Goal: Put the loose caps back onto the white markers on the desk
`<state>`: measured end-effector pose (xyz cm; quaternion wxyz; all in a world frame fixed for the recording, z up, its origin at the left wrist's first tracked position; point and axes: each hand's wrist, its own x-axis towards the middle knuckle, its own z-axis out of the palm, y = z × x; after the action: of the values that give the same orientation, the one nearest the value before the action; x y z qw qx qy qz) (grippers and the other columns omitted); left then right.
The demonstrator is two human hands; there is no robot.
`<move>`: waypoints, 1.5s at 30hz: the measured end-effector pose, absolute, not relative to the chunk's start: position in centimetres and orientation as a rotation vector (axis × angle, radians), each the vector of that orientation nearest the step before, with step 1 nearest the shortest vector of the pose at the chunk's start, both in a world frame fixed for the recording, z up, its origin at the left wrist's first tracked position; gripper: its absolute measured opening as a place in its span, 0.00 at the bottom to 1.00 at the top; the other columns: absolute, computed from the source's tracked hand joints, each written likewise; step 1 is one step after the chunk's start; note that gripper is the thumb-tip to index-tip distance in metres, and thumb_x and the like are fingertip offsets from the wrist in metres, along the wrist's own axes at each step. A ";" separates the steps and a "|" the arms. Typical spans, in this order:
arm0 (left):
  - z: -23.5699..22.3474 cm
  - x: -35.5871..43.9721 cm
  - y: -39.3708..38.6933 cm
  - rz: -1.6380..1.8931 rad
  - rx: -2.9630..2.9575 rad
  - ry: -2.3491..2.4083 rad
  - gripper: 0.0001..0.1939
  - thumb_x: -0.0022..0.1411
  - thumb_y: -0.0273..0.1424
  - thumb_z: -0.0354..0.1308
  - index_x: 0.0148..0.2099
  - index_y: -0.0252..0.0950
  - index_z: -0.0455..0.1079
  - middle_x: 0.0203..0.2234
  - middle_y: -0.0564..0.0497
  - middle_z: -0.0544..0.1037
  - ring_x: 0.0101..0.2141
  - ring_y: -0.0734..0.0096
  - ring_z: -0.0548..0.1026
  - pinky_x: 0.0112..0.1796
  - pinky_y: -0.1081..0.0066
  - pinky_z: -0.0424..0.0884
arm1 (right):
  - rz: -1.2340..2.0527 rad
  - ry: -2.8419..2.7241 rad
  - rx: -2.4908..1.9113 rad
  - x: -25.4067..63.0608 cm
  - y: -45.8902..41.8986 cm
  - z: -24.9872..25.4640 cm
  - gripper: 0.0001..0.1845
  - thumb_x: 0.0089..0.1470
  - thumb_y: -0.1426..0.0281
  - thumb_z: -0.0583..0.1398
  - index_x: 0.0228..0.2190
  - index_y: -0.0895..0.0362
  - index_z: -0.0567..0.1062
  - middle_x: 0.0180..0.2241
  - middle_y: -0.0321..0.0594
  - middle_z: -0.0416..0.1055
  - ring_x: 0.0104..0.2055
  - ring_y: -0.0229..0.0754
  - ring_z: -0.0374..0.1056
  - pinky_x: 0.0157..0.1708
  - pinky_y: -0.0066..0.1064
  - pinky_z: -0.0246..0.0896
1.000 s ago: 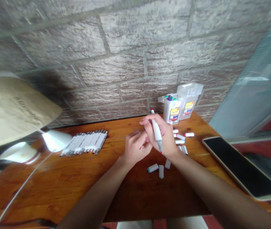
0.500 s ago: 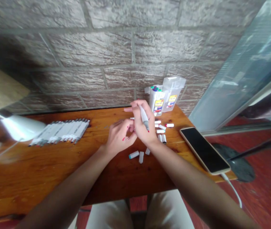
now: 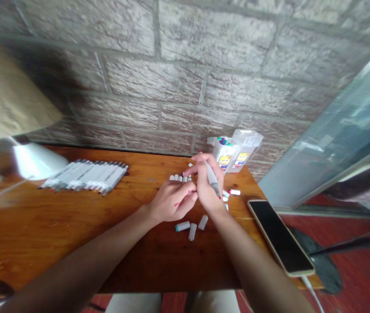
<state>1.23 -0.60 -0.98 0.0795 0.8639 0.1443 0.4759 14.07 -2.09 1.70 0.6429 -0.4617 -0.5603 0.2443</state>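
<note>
My right hand [image 3: 207,182] grips a white marker [image 3: 212,177] that lies across the palm, with its red tip pointing down toward the wrist. My left hand [image 3: 173,201] is closed and touches the right hand's fingertips; whatever is pinched there is hidden. Red ink marks show on the left thumb area. Behind the hands stands a row of small white caps [image 3: 180,178]. Nearer to me lie a teal-ended cap [image 3: 182,226] and two white caps, one of them a grey-white cap [image 3: 192,232]. More caps, among them a red-ended cap [image 3: 235,191], are right of my right hand.
Several markers [image 3: 85,174] lie side by side at left, near a lamp [image 3: 40,161]. A clear plastic marker case [image 3: 245,145] with a few markers stands at the wall. A charging phone [image 3: 281,237] lies on the right edge of the wooden table [image 3: 133,256].
The camera view has shifted, so the table things sit lower. My hands remain together, the marker still in the right one. The row of caps behind the hands has come into view.
</note>
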 end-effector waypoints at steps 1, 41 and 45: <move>-1.0 1.3 -0.6 1.399 2.610 0.424 0.11 0.69 0.30 0.51 0.32 0.38 0.60 0.17 0.57 0.67 0.20 0.76 0.67 0.25 0.73 0.61 | 0.549 -1.273 -1.056 14.3 -2.0 1.8 0.14 0.66 0.58 0.53 0.38 0.54 0.71 0.21 0.30 0.74 0.23 0.33 0.70 0.28 0.23 0.65; -3.4 -0.3 3.6 1.145 2.411 1.041 0.34 0.74 0.47 0.39 0.31 0.36 0.80 0.24 0.45 0.81 0.28 0.69 0.77 0.28 0.71 0.56 | 0.584 -2.388 -1.247 20.6 -9.4 2.1 0.06 0.56 0.77 0.59 0.31 0.54 0.70 0.35 0.39 0.73 0.40 0.41 0.72 0.43 0.32 0.65; -3.6 -0.1 3.7 1.168 2.434 1.036 0.35 0.74 0.47 0.38 0.28 0.35 0.78 0.23 0.44 0.80 0.27 0.69 0.77 0.28 0.70 0.54 | 0.537 -2.468 -1.303 21.1 -9.1 1.4 0.10 0.51 0.81 0.58 0.32 0.54 0.72 0.36 0.39 0.74 0.41 0.42 0.70 0.41 0.31 0.63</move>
<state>-0.07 3.74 -3.60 0.1247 0.8352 0.3555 0.4006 21.14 -9.12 1.37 0.1492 -0.4535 -0.8586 0.1869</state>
